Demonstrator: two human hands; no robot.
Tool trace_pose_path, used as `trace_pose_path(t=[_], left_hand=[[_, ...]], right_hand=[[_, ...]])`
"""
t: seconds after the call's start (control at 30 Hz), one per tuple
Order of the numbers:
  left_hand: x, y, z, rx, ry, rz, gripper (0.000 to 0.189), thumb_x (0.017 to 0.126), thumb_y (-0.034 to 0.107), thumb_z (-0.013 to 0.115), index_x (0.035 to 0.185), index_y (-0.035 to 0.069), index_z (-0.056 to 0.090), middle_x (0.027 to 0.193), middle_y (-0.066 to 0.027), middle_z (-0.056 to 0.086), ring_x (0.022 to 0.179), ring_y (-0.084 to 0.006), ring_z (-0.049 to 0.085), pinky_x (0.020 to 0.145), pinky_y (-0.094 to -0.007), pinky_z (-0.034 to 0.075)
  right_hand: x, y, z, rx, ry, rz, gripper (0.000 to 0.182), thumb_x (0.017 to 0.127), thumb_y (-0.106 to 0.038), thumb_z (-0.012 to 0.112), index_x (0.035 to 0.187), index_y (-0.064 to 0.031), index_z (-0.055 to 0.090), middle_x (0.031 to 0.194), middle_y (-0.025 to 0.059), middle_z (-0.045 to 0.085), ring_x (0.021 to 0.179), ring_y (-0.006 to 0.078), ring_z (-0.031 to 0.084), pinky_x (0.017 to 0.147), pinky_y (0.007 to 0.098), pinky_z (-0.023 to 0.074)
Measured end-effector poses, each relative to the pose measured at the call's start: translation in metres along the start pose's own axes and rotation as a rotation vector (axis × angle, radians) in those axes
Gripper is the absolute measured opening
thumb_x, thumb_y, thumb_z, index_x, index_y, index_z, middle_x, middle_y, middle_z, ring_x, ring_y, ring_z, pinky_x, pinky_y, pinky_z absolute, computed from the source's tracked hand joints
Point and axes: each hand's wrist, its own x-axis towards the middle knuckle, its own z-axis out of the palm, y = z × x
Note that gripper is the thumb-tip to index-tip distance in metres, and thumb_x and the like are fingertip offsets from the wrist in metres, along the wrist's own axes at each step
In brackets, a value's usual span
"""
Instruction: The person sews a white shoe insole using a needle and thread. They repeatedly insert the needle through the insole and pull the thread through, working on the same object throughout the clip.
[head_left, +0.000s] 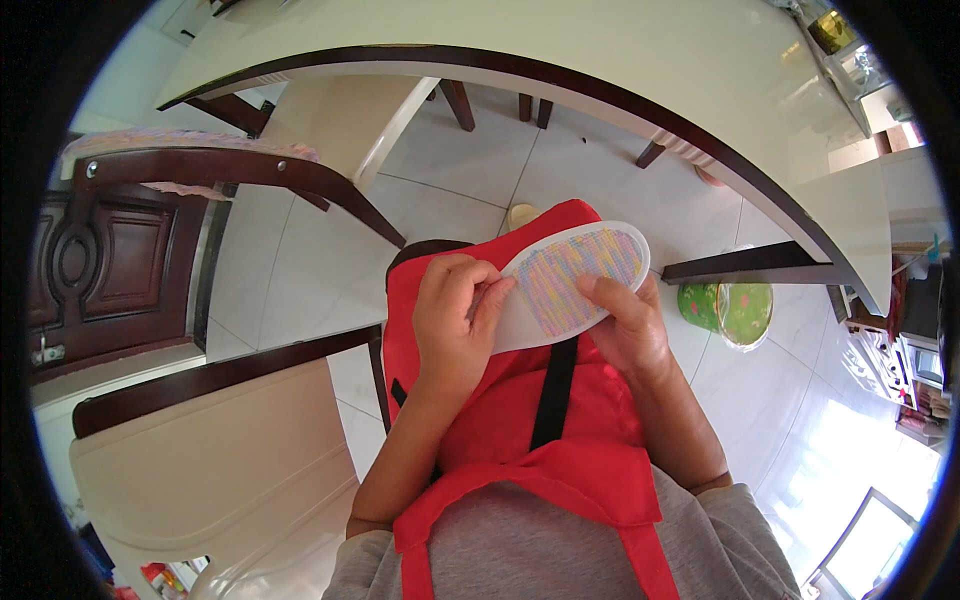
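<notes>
A white sole-shaped insole (516, 324) is held up over my lap. Rows of pastel pink, yellow and blue yarn stitching (559, 281) cover its right part, and its left part is plain white. My right hand (626, 322) grips the right end, thumb flat on the stitched face and fingers behind. With thumb and forefinger pinched, my left hand (457, 322) holds the upper left edge near where the stitches end. Whether a needle or thread is in that pinch cannot be seen. Below lies a red apron (525, 420) with a black strap (555, 390).
A cream table (525, 30) with a dark rim curves ahead. Chairs stand at left: a dark wooden frame (225, 161) and a beige backrest (217, 457). A green patterned bin (697, 304) sits by the table leg (750, 264) at right. A brown door (120, 262) is far left.
</notes>
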Motion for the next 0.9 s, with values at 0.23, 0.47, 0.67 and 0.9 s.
trace_pose_path(t=[0.23, 0.47, 0.67, 0.9], left_hand=[[-0.001, -0.003, -0.021, -1.162, -0.241, -0.636, 0.018, 0.084, 0.025, 0.06, 0.084, 0.009, 0.051, 0.078, 0.0018, 0.046, 0.067, -0.0101, 0.044, 0.06, -0.0247, 0.038], [-0.002, -0.024, -0.038, -1.75, -0.13, -0.622, 0.02, 0.086, 0.033, 0.058, 0.082, 0.015, 0.049, 0.079, 0.0047, 0.043, 0.067, -0.0072, 0.041, 0.061, -0.0241, 0.035], [0.002, -0.028, -0.044, -1.295, 0.01, -0.363, 0.021, 0.085, 0.026, 0.059, 0.093, 0.009, 0.049, 0.083, 0.0005, 0.045, 0.072, -0.0106, 0.042, 0.066, -0.0234, 0.035], [-0.006, 0.003, -0.005, 0.146, -0.234, -0.089, 0.075, 0.057, 0.021, 0.08, 0.119, 0.003, 0.042, 0.108, -0.0142, 0.052, 0.099, -0.0318, 0.052, 0.085, -0.0387, 0.041]], right_hand=[[0.014, 0.007, -0.025, -0.487, 0.21, -0.214, 0.03, 0.081, -0.003, 0.055, 0.11, 0.0019, 0.051, 0.101, 0.0082, 0.059, 0.094, 0.0173, 0.056, 0.083, 0.0317, 0.0439], [0.01, 0.001, -0.017, -0.24, 0.128, -0.147, 0.03, 0.081, -0.003, 0.055, 0.111, 0.0022, 0.051, 0.102, 0.0086, 0.059, 0.094, 0.0176, 0.056, 0.084, 0.0318, 0.044], [0.011, -0.001, -0.015, -0.183, 0.116, -0.151, 0.031, 0.081, -0.001, 0.054, 0.111, 0.0023, 0.05, 0.104, 0.0093, 0.059, 0.096, 0.0191, 0.056, 0.086, 0.0328, 0.0436], [0.008, -0.006, -0.002, -0.024, 0.085, -0.062, 0.031, 0.083, -0.003, 0.053, 0.114, 0.0015, 0.048, 0.104, 0.0083, 0.056, 0.094, 0.0181, 0.055, 0.084, 0.0329, 0.0439]])
